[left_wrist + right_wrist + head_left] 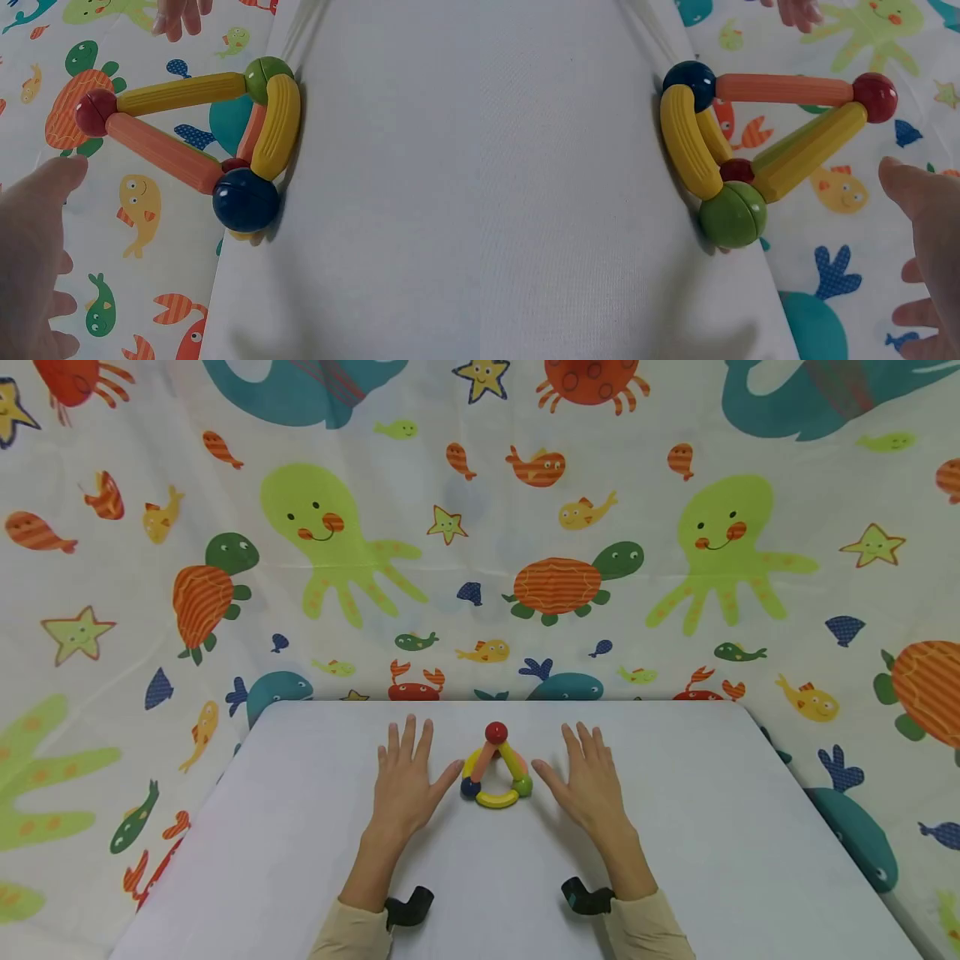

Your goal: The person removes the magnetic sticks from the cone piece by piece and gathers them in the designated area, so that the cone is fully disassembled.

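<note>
"Checking our hands first: do we have hold of anything?"

"Nothing. In the head view our left hand [405,785] is left of centre and our right hand [592,785] right of it, fingers straight, thumbs spread inward, both grips empty."

"And where is the toy [486,758]?"

"Between our thumbs, a little below the middle of that view, standing on the white table [300,827]. The thumb tips come near it there, and the wrist views show gaps, so we'd call both hands clear of it."

"How is it put together?"

"Like a pyramid: a red ball [496,732] at the top, a blue ball [470,787] at the lower left, a green ball [522,786] at the lower right, and a curved yellow piece [498,799] along the front between those two. An orange stick [163,154] and a yellow stick [184,91] run up to the top; another red ball [737,171] sits low at the back."

"If we were to handle it, where would we hold?"

"Low on the blue and green sides, we think, with even, light pressure from both hands. Pinching the top alone might pull a joint apart, and pushing from one side only could slide it across."

"Can we tell how firmly the joints hold?"

"We can't from these views, so gentle fingers seem wisest."
</note>
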### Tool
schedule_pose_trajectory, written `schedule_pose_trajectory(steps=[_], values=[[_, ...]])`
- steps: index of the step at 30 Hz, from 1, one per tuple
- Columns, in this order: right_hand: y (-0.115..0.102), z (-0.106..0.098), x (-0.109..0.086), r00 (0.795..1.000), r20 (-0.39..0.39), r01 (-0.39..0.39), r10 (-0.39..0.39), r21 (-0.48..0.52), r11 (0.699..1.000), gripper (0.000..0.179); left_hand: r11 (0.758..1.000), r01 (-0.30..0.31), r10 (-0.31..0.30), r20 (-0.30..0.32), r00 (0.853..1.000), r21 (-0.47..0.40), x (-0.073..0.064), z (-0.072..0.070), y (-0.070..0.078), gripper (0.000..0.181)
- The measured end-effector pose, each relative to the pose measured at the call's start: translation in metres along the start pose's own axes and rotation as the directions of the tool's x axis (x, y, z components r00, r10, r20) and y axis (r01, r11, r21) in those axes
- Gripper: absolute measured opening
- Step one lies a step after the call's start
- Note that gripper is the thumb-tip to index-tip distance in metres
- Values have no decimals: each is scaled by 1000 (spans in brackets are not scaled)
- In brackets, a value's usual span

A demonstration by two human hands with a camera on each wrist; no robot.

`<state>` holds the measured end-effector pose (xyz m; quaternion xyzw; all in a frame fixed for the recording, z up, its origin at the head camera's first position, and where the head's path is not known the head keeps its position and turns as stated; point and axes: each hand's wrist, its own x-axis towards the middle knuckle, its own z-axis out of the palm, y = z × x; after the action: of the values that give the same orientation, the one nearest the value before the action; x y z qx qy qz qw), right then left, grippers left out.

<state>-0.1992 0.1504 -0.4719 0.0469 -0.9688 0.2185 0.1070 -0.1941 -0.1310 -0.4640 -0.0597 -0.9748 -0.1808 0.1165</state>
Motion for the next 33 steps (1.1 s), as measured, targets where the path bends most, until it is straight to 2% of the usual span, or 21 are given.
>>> schedule_pose_trajectory(steps=[10, 21, 28, 33], values=[[-6, 4, 2, 1000, 16, 3, -4, 63, 998, 86, 997, 12, -11, 24, 1000, -71, 7, 0, 10, 86], [-7, 16, 2, 1000, 15, 19, -21, 118, 993, 85, 982, -31, 31, -4, 1000, -184, 16, 1, 26, 80], [-6, 21, 2, 998, 10, 58, -60, 124, 991, 85, 950, -68, 63, -26, 998, -306, 21, 7, 33, 79], [-5, 25, 2, 996, -8, 85, -84, 127, 988, 83, 940, -104, 92, -52, 994, -325, 24, 11, 39, 75]])
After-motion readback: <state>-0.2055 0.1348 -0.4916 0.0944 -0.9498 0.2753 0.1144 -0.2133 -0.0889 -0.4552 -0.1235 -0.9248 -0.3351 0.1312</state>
